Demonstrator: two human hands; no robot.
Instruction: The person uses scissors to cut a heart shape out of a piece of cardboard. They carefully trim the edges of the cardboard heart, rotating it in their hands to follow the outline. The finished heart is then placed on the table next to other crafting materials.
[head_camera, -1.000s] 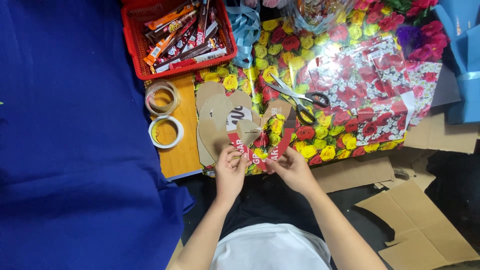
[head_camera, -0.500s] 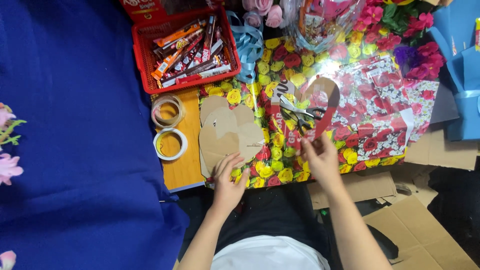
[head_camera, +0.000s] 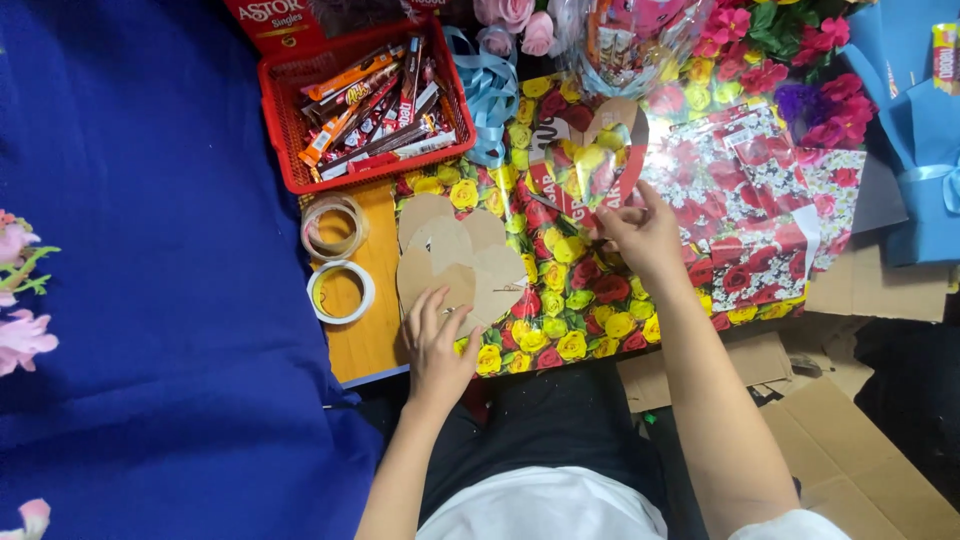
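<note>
My right hand (head_camera: 640, 235) holds up a heart-shaped cardboard ring (head_camera: 590, 160), red and brown, by its lower right edge above the flowered wrapping paper (head_camera: 560, 310). The paper's yellow and red roses show through the heart's open middle. My left hand (head_camera: 438, 335) lies flat, fingers apart, on the lower edge of a stack of plain brown cardboard hearts (head_camera: 460, 262) lying on the paper's left part. The scissors seen earlier are hidden behind the lifted heart and my right hand.
A red basket (head_camera: 370, 100) of wrapped snack bars stands at the top left of the wooden table. Two tape rolls (head_camera: 338, 260) lie beside the blue cloth (head_camera: 150, 280). Ribbon, artificial flowers and red rose paper (head_camera: 760, 190) crowd the back; cardboard sheets (head_camera: 850, 450) lie right.
My right hand has carried the heart ring up and away from my body. My left hand let go of it and moved left onto the brown cardboard hearts.
</note>
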